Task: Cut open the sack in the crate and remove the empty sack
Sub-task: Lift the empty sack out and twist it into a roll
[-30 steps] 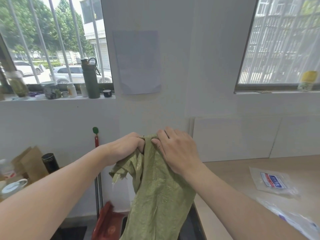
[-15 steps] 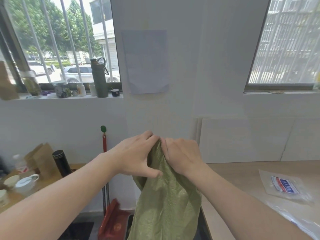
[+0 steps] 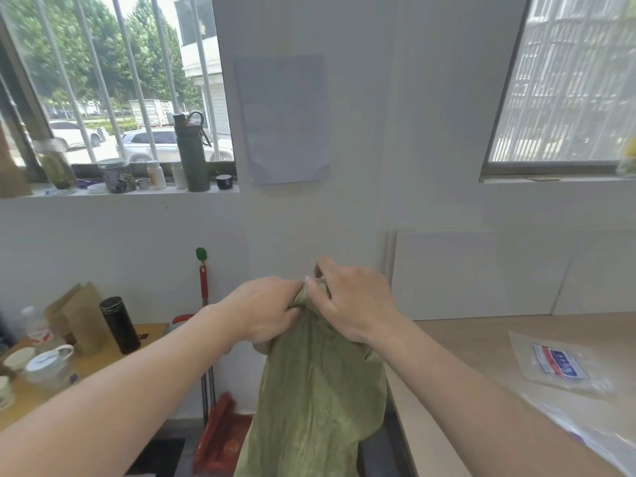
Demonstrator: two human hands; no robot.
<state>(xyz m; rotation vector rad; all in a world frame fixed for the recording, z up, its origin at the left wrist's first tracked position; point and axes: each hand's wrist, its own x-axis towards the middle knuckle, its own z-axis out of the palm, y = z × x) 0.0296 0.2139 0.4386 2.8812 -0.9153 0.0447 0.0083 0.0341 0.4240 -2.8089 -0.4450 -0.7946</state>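
Left hand (image 3: 265, 309) and right hand (image 3: 354, 301) grip the bunched top of a green sack (image 3: 316, 401) at centre frame.

Both hands curl their fingers round the sack's gathered upper edge, almost touching; the limp sack hangs below them to the bottom edge. A pale worktop (image 3: 464, 346) at lower right carries a plastic packet (image 3: 557, 364). A black flask (image 3: 119, 325) stands at lower left, and a red dustpan (image 3: 223, 432) sits just left of the sack.
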